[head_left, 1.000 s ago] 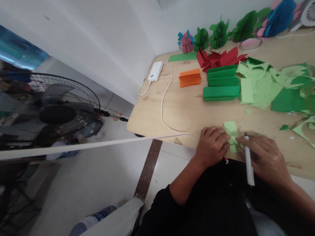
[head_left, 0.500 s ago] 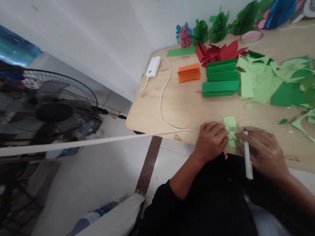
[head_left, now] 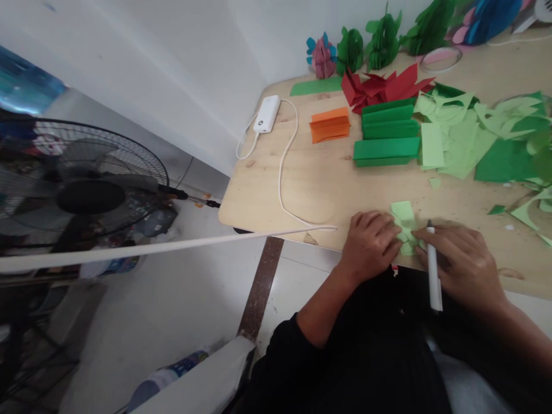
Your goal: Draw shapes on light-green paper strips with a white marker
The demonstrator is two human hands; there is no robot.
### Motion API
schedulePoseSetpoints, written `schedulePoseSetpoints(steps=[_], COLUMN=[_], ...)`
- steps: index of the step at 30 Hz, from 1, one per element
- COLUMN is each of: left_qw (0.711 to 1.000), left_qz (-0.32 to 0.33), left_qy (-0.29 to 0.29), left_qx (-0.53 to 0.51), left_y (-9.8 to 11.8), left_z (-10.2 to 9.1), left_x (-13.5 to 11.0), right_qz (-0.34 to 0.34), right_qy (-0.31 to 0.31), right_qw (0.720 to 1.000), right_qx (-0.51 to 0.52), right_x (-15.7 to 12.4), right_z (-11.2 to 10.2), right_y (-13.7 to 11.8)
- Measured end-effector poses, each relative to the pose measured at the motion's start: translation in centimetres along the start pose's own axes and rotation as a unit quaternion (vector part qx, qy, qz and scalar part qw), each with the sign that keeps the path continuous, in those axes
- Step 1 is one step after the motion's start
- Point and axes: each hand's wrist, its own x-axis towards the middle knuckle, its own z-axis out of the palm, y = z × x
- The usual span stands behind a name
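A small strip of light green paper (head_left: 402, 213) lies near the table's front edge, with curved lines or edges across its middle. My left hand (head_left: 371, 244) rests on its left side, fingers curled and fingertips pressed on the paper. From the right, the fingertips of my right hand (head_left: 468, 264) touch the same piece. A white pen (head_left: 434, 276) with a dark tip is tucked in that hand, its tip pointing away from me and off the paper. Parts of the strip are hidden under my fingers.
Beyond my hands lie folded green paper (head_left: 386, 150), folded orange paper (head_left: 330, 125), red paper (head_left: 388, 89) and light green scraps (head_left: 463, 144). Paper figures (head_left: 383, 43) stand along the wall. A white power bank (head_left: 267, 114) has a cable. Left of the table is a fan (head_left: 90, 195).
The whole view has shifted very slightly. Both hands stay at the light green paper, with the pen still in my right hand.
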Motion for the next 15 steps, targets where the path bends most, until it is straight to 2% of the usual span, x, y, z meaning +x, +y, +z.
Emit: schedulePoseSetpoints(steps=[8, 15], left_qw=[1.0, 1.0], left_qz=[0.0, 0.001], left_qy=[-0.015, -0.002], left_qx=[0.011, -0.016], left_y=[-0.04, -0.07], left_z=[0.04, -0.27], left_x=[0.02, 0.07], right_qz=[-0.009, -0.003], right_qy=[0.008, 0.007], right_qw=[1.0, 1.0], right_qx=[-0.019, -0.01], right_x=[0.15, 0.31], right_z=[-0.04, -0.06], right_y=[-0.12, -0.21])
